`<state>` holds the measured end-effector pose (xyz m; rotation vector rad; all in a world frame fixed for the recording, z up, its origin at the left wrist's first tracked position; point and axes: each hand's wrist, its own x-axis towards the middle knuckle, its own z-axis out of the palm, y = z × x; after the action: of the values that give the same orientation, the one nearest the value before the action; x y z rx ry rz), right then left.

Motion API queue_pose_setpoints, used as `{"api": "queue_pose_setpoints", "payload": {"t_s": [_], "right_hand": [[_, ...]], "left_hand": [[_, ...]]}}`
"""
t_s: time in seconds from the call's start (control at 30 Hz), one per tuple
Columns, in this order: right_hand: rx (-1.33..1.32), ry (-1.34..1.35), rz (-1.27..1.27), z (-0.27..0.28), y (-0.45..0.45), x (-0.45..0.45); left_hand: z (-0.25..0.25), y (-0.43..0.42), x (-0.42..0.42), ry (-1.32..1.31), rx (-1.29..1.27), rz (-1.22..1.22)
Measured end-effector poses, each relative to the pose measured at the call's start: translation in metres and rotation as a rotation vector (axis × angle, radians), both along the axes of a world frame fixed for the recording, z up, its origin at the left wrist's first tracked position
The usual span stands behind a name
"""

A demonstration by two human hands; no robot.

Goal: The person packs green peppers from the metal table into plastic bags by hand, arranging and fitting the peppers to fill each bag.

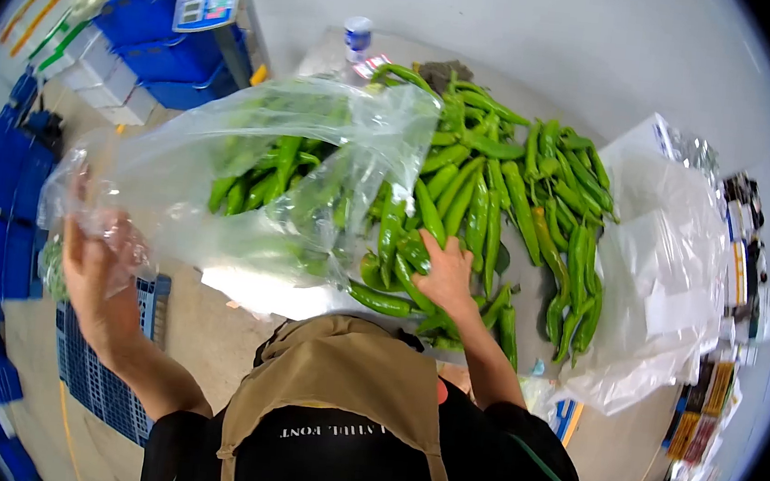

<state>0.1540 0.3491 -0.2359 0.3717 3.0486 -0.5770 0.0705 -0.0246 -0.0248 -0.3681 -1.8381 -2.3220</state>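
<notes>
My left hand is raised at the left, its fingers closed on the end of a clear plastic bag. The bag stretches rightward over the metal table. Through its film I see green peppers lying in or under it; which of the two I cannot tell. A big heap of long green peppers spreads across the middle. Low in that heap, my right hand has its fingers curled around a green pepper, with part of the grip hidden.
White plastic sheeting covers the table's right end. A blue-and-white can stands at the back by the wall. Blue crates are stacked behind on the left, with a price sign. On the floor lies a blue pallet.
</notes>
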Motion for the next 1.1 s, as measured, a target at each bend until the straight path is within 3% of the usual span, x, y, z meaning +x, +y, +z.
{"api": "queue_pose_setpoints", "payload": {"t_s": [0.03,0.13,0.23,0.33,0.47,0.53,0.67,0.7,0.8,0.87,0.97,1.03,1.1], "right_hand": [[-0.033,0.019,0.031,0.002,0.007,0.001],[-0.217,0.153,0.095,0.012,0.026,0.006],[-0.359,0.2,0.25,0.079,0.033,0.014],[-0.406,0.108,0.473,0.144,0.025,0.011],[-0.361,0.086,0.816,0.18,-0.021,-0.03],[-0.24,0.016,0.939,0.18,-0.051,-0.067],[0.227,0.197,1.135,0.143,-0.131,-0.157],[0.224,0.264,1.135,0.112,-0.147,-0.189],[0.239,0.619,1.065,0.025,-0.172,-0.256],[0.217,0.74,0.979,0.018,-0.174,-0.249],[0.007,0.732,0.856,0.065,-0.161,-0.165],[-0.248,0.83,0.848,0.075,-0.134,-0.121],[-0.268,0.878,0.595,0.061,-0.087,-0.081]], "left_hand": [[0.001,0.012,0.006,-0.011,-0.12,0.226],[-0.025,0.001,0.012,-0.115,-0.09,0.205],[-0.006,0.019,0.016,-0.209,0.229,0.147],[0.0,0.016,0.004,-0.299,0.484,-0.063],[0.008,0.025,-0.014,-0.256,0.705,-0.38],[0.021,0.034,-0.014,-0.155,0.707,-0.604],[0.035,0.043,0.008,-0.165,0.924,-0.955],[0.037,0.047,0.004,0.024,0.986,-1.112],[0.042,0.027,-0.002,0.027,0.974,-0.965],[0.033,0.013,-0.013,0.012,1.009,-0.843],[0.016,-0.012,-0.03,0.023,1.053,-0.71],[0.018,-0.013,-0.039,0.001,1.081,-0.817],[0.011,-0.013,-0.047,-0.019,1.127,-0.84]]}}
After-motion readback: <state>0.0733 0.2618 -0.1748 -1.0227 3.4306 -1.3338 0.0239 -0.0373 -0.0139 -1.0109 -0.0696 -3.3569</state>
